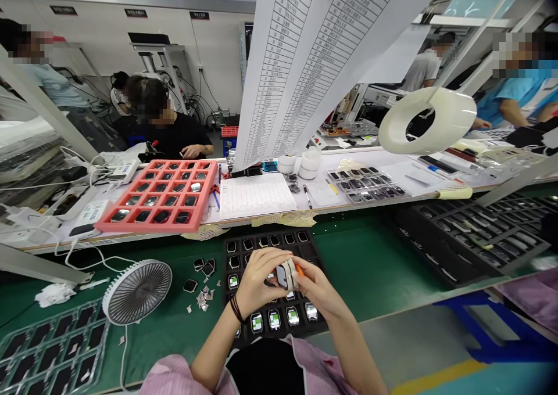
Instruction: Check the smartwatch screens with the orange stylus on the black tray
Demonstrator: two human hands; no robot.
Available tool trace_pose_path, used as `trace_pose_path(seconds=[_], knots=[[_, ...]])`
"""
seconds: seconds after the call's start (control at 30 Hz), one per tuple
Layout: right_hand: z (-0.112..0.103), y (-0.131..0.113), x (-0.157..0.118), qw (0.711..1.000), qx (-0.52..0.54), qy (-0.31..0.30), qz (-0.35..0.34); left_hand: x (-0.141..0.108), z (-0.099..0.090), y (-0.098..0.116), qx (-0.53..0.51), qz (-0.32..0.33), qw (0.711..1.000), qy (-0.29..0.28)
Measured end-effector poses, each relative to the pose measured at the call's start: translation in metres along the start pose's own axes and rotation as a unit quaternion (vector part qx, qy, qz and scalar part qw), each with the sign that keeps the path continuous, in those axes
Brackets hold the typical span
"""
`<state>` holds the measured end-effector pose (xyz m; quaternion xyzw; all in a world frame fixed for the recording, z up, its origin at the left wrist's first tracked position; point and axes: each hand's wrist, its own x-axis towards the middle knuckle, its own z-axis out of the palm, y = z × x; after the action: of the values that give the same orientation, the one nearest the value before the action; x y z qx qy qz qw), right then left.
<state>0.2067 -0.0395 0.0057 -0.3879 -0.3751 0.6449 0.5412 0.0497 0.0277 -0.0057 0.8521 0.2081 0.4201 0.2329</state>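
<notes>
Head view: our left hand [259, 282] and right hand [316, 290] pinch a white smartwatch [284, 276] over a black plastic tray [231, 236]; its bottom row shows lit watches [274, 319], upper cells [264, 242] dark

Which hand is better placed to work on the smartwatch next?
Probably the right hand: it holds a small orange tool right at the smartwatch, while the left hand is wrapped around the smartwatch, apparently steadying it.

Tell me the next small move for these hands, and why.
Probably steady the watch in the left hand and work the orange tool along its edge, because the right hand holds that tool right beside the watch.
</notes>
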Motion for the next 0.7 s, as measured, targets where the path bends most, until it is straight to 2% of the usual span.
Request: trace_pose_path(seconds=[0.2,0.5,0.6,0.7], knots=[[0.006,0.0,0.001,1.0,0.024,0.011,0.012,0.001,0.001,0.001,-0.005,-0.014,1.0,0.008],[0.01,0.008,0.005,0.998,-0.031,0.034,-0.044,0.005,0.0,0.005,0.001,0.019,0.999,0.04],[0.008,0.001,0.003,0.991,-0.073,0.06,-0.095,0.007,-0.002,0.007,-0.006,0.016,0.999,0.05],[0.004,-0.009,-0.006,0.957,-0.147,0.152,-0.199,0.008,-0.005,0.01,-0.024,0.001,0.997,0.073]])
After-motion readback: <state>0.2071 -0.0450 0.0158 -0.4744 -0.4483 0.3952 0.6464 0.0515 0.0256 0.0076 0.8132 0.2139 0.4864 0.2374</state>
